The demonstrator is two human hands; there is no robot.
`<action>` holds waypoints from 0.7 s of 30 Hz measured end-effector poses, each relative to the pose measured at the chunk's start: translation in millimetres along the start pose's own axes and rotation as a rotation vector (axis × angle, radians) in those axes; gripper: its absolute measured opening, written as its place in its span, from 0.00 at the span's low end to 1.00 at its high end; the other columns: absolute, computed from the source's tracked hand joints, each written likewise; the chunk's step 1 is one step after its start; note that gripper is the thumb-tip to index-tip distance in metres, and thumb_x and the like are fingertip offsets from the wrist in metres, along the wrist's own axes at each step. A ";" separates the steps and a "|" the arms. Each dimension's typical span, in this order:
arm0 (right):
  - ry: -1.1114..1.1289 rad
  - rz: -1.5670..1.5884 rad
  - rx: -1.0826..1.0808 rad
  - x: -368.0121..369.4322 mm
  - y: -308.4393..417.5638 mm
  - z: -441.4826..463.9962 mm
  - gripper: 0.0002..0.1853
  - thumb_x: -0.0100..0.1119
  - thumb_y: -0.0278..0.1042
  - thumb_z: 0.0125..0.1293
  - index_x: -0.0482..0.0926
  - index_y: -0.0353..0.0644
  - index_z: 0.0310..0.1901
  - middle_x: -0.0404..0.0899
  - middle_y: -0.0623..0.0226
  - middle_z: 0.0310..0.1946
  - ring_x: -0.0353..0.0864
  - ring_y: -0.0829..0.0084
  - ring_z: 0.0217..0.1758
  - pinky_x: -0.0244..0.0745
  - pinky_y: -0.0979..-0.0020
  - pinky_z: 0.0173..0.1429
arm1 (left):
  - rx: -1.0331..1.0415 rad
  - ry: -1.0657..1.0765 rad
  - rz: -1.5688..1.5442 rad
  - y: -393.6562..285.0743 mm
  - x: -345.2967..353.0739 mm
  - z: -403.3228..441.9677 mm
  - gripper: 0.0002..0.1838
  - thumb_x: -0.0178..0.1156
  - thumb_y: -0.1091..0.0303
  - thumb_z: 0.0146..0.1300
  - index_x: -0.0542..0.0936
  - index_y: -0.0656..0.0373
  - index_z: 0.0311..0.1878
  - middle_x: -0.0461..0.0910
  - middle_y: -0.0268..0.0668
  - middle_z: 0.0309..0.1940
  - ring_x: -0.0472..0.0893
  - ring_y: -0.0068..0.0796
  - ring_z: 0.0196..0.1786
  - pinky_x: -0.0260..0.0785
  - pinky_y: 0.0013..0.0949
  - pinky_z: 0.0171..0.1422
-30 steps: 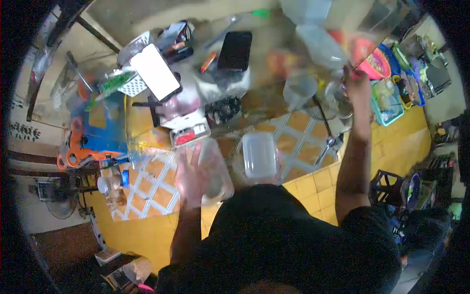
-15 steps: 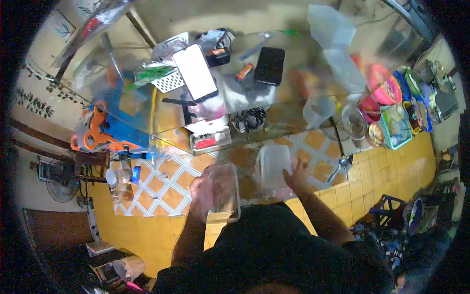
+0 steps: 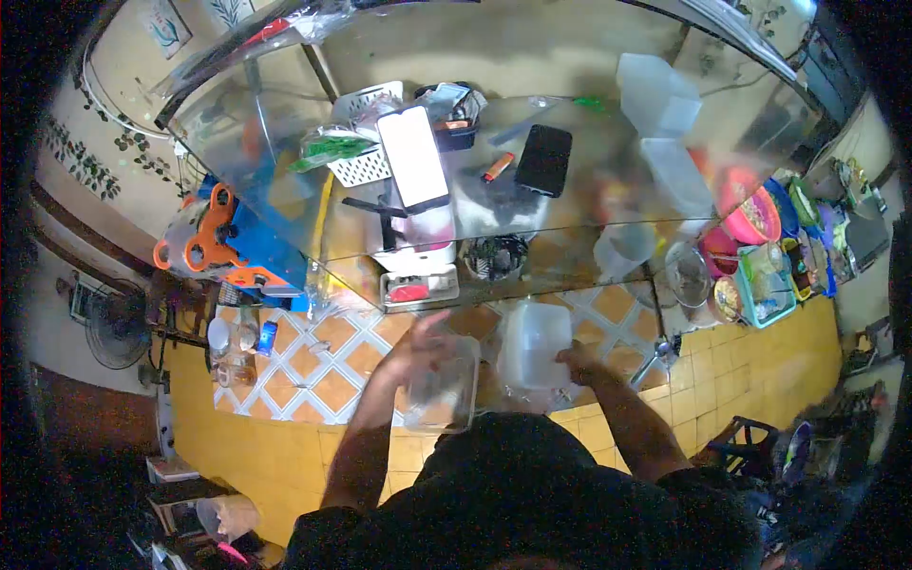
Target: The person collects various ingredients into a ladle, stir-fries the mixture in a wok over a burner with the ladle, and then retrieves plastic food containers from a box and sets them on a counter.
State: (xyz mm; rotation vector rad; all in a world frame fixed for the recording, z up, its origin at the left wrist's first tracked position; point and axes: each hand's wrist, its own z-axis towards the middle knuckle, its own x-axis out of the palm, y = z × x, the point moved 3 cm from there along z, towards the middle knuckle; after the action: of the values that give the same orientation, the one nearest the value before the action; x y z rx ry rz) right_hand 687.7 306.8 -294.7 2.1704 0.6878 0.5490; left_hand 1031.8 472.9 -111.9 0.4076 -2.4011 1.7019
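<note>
On the tiled counter, a clear plastic container (image 3: 445, 394) lies at the near edge, with my left hand (image 3: 418, 353) over its upper left side, fingers apart. To its right stands a whitish translucent container (image 3: 539, 347). My right hand (image 3: 578, 363) is at that container's right edge, its fingers bent together against the rim. Crinkled clear plastic (image 3: 532, 397) shows beneath the whitish container. The inside of the clear container is hard to make out.
A glass case holds a bright-screened phone (image 3: 414, 160), a black phone (image 3: 544, 160) and a white basket (image 3: 361, 167) on top. Jars (image 3: 233, 337) stand left. Tongs (image 3: 655, 359), a pink bowl (image 3: 752, 217) and a teal basket (image 3: 768, 285) are at right.
My right hand has come down from the pink bowl to the whitish container and closed at its edge. My left hand has shifted over the clear container's top. The view has tilted.
</note>
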 end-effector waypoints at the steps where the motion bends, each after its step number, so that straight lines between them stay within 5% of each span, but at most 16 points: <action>1: 0.093 0.246 -0.058 13.7 31.2 -24.7 0.24 0.65 0.28 0.51 0.74 0.36 0.52 0.78 0.57 0.44 0.80 0.64 0.47 0.78 0.61 0.50 | -0.060 0.160 0.057 -1.7 9.0 9.3 0.37 0.59 0.75 0.62 0.55 0.46 0.72 0.75 0.41 0.52 0.79 0.37 0.49 0.78 0.39 0.41; 2: 0.086 0.241 -0.054 19.0 60.4 -46.5 0.24 0.65 0.28 0.51 0.74 0.36 0.52 0.78 0.57 0.44 0.80 0.64 0.47 0.78 0.61 0.50 | -0.059 0.165 0.049 -4.7 18.3 22.6 0.37 0.59 0.75 0.62 0.55 0.46 0.72 0.75 0.41 0.52 0.79 0.37 0.49 0.78 0.39 0.41; 4: 0.040 -0.423 -0.090 18.4 101.5 -68.5 0.27 0.63 0.26 0.51 0.70 0.35 0.56 0.77 0.60 0.44 0.79 0.64 0.47 0.77 0.60 0.51 | -0.289 0.256 0.275 3.5 39.8 46.9 0.42 0.59 0.72 0.64 0.46 0.45 0.75 0.73 0.42 0.58 0.78 0.38 0.55 0.80 0.38 0.40; 5: 0.019 -0.644 -0.100 13.2 110.9 -70.5 0.28 0.62 0.25 0.51 0.69 0.35 0.57 0.77 0.61 0.44 0.79 0.64 0.47 0.77 0.59 0.52 | -0.297 0.380 0.164 28.9 28.5 70.0 0.37 0.59 0.70 0.64 0.51 0.49 0.73 0.73 0.42 0.58 0.78 0.37 0.56 0.81 0.36 0.40; 8: 0.089 0.047 -0.303 -17.8 125.4 -65.7 0.24 0.66 0.47 0.56 0.79 0.37 0.49 0.82 0.60 0.43 0.81 0.66 0.39 0.76 0.59 0.48 | -0.234 0.602 0.233 24.0 53.9 85.4 0.23 0.59 0.62 0.65 0.69 0.59 0.60 0.76 0.42 0.55 0.80 0.35 0.53 0.81 0.32 0.36; 12: -0.124 -0.352 -0.295 -8.4 230.5 -169.8 0.17 0.67 0.38 0.54 0.82 0.39 0.43 0.83 0.62 0.39 0.79 0.68 0.43 0.74 0.64 0.49 | -0.085 0.427 0.333 -34.5 76.4 53.3 0.17 0.59 0.58 0.66 0.78 0.65 0.45 0.81 0.39 0.39 0.82 0.34 0.41 0.80 0.39 0.35; 13: -0.189 -0.356 -0.381 -24.6 243.6 -185.6 0.16 0.67 0.36 0.54 0.82 0.39 0.43 0.82 0.63 0.38 0.79 0.68 0.43 0.74 0.64 0.49 | -0.177 0.367 -0.044 23.9 31.2 80.8 0.19 0.60 0.57 0.65 0.77 0.63 0.49 0.80 0.38 0.41 0.81 0.34 0.41 0.78 0.40 0.37; 14: -0.257 -0.365 -0.465 -40.7 256.6 -201.6 0.15 0.66 0.34 0.54 0.81 0.40 0.44 0.82 0.64 0.37 0.79 0.68 0.43 0.75 0.64 0.49 | -0.178 0.367 -0.046 20.7 30.2 74.6 0.19 0.60 0.57 0.65 0.77 0.63 0.49 0.80 0.38 0.41 0.81 0.34 0.41 0.78 0.40 0.37; 16: -0.255 -0.208 -0.713 -55.2 291.9 -224.5 0.18 0.65 0.34 0.55 0.79 0.40 0.48 0.81 0.64 0.38 0.79 0.67 0.44 0.75 0.64 0.51 | -0.214 -0.010 0.193 10.8 24.3 56.0 0.23 0.59 0.50 0.64 0.74 0.55 0.54 0.78 0.34 0.45 0.80 0.29 0.45 0.75 0.36 0.34; 18: -0.294 -0.251 -0.749 -86.2 341.7 -213.1 0.21 0.62 0.40 0.58 0.77 0.39 0.52 0.80 0.63 0.42 0.80 0.67 0.44 0.76 0.64 0.51 | -0.142 0.019 0.092 37.7 17.2 55.6 0.23 0.56 0.46 0.65 0.73 0.53 0.54 0.76 0.34 0.46 0.79 0.30 0.47 0.73 0.35 0.34; 21: -0.356 -0.247 -0.436 -57.4 429.8 -200.8 0.26 0.60 0.44 0.59 0.73 0.42 0.57 0.74 0.56 0.54 0.73 0.60 0.59 0.67 0.62 0.64 | -0.143 -0.047 0.039 58.8 18.0 63.4 0.24 0.56 0.48 0.65 0.71 0.52 0.57 0.75 0.33 0.47 0.79 0.31 0.46 0.73 0.36 0.37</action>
State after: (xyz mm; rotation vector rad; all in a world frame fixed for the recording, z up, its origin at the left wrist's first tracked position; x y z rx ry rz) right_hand 654.1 144.0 153.3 1.6843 0.5667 0.1538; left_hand 997.3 429.3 -180.5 0.3867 -2.5600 1.5395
